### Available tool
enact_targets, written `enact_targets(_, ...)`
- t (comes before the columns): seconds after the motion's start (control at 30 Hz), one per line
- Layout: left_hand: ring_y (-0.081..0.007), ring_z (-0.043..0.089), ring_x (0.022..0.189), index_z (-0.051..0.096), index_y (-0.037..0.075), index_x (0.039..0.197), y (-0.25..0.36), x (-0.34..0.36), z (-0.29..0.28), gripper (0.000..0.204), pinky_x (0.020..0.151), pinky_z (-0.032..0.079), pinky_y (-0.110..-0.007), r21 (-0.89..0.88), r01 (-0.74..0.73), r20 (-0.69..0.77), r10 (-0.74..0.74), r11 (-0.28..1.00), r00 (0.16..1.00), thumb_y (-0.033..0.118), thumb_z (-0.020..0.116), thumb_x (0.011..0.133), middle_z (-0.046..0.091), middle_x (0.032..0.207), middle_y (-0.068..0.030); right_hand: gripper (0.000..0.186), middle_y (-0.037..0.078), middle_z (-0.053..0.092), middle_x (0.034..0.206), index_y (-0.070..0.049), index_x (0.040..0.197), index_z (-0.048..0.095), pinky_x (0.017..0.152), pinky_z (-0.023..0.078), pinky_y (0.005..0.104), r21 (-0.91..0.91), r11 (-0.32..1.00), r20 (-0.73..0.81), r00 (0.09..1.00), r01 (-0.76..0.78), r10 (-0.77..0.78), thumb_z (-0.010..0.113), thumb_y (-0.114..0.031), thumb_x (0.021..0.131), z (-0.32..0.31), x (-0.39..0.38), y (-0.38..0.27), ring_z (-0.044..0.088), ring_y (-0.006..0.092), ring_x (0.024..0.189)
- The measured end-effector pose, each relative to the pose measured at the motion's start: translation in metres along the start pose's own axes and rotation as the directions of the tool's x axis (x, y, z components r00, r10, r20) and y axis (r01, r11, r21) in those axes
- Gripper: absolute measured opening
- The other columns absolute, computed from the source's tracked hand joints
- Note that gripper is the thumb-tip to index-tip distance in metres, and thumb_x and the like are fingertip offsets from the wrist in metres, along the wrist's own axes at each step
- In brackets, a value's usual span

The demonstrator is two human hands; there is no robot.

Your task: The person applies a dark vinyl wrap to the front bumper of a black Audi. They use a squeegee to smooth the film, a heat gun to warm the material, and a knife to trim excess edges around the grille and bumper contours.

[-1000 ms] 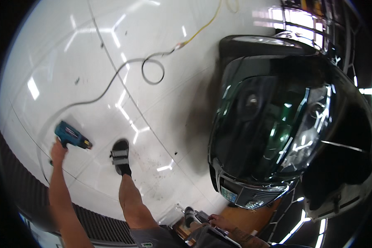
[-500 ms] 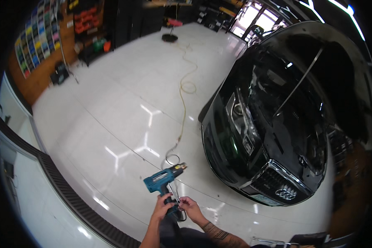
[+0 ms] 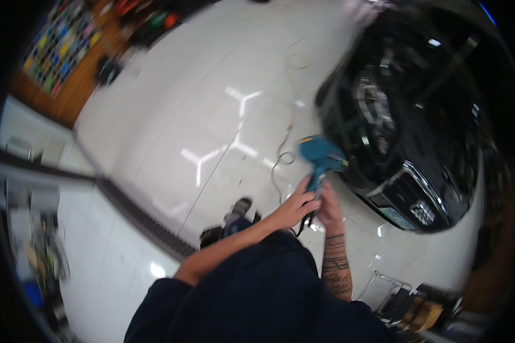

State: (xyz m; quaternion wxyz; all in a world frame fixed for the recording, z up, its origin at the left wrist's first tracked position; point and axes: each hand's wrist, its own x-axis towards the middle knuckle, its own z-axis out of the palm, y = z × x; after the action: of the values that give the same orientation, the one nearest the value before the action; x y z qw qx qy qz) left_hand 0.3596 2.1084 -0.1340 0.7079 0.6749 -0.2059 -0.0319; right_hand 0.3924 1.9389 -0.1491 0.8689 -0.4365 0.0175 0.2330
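Observation:
A teal heat gun is held up in front of me, its dark nozzle pointing right toward the car. My left hand is closed round the lower part of its handle. From the right side, my right hand presses against the same handle, its fingers partly hidden and smeared by motion. A dark cord hangs below the grip. Past the nozzle stands a black car with its hood propped up.
A thin hose lies coiled on the glossy white floor. A dark grate strip runs along the left. At lower right stand a metal frame and a brown box. A colour-swatch board hangs at upper left.
My view has turned down, showing more of my body. Both hands and the heat gun have moved right and upward in the picture, nearer the car; the gun now tilts down to the right.

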Motion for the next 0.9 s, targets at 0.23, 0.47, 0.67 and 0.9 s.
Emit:
enact_targets(0.23, -0.0115, 0.058, 0.063, 0.059, 0.004, 0.088, 0.055, -0.101, -0.210, 0.024, 0.056, 0.046, -0.031, 0.014, 0.505, -0.282, -0.481, 0.863, 0.830, 0.023, 0.050, 0.098, 0.054, 0.064, -0.0034, 0.063, 0.011, 0.054, 0.098, -0.005, 0.137, 0.042, 0.072, 0.051, 0.0370, 0.335, 0.919, -0.065, 0.968, -0.208, 0.242, 0.065, -0.020, 0.080, -0.014, -0.010, 0.012, 0.055, 0.0213, 0.079)
enact_targets(0.47, -0.0364, 0.065, 0.085, 0.067, 0.001, 0.080, -0.009, -0.215, -0.253, 0.014, 0.080, 0.051, -0.046, 0.485, 0.782, -0.401, -0.695, 0.392, 0.597, 0.010, 0.057, 0.079, 0.067, 0.083, -0.0195, 0.044, 0.006, 0.048, 0.073, -0.005, 0.127, 0.048, 0.050, 0.044, 0.0312, 0.203, 0.933, -0.407, 0.841, -0.297, 0.356, 0.059, -0.025, 0.090, -0.060, -0.054, -0.007, 0.048, 0.0157, 0.054)
enact_targets(0.67, -0.0381, 0.066, 0.081, 0.071, 0.003, 0.081, -0.065, -0.193, -0.212, 0.013, 0.073, 0.054, -0.047, 0.608, 0.784, -0.435, -0.772, 0.128, 0.464, 0.007, 0.059, 0.076, 0.067, 0.081, -0.0230, 0.048, 0.007, 0.049, 0.072, -0.015, 0.139, 0.040, 0.049, 0.043, 0.0306, 0.161, 0.968, -0.507, 0.825, -0.194, 0.249, 0.054, -0.023, 0.094, -0.090, -0.098, -0.040, 0.049, 0.0166, 0.054)
enact_targets(0.9, -0.0411, 0.065, 0.078, 0.069, 0.001, 0.076, -0.121, -0.130, -0.135, 0.013, 0.073, 0.054, -0.048, 0.718, 0.671, -0.389, -0.692, 0.186, 0.608, 0.010, 0.059, 0.077, 0.065, 0.080, -0.0249, 0.056, 0.011, 0.056, 0.080, -0.004, 0.129, 0.044, 0.056, 0.050, 0.0317, -0.006, 0.991, -0.626, 0.774, -0.130, 0.098, 0.065, -0.007, 0.077, -0.134, -0.155, -0.073, 0.058, 0.0215, 0.061)
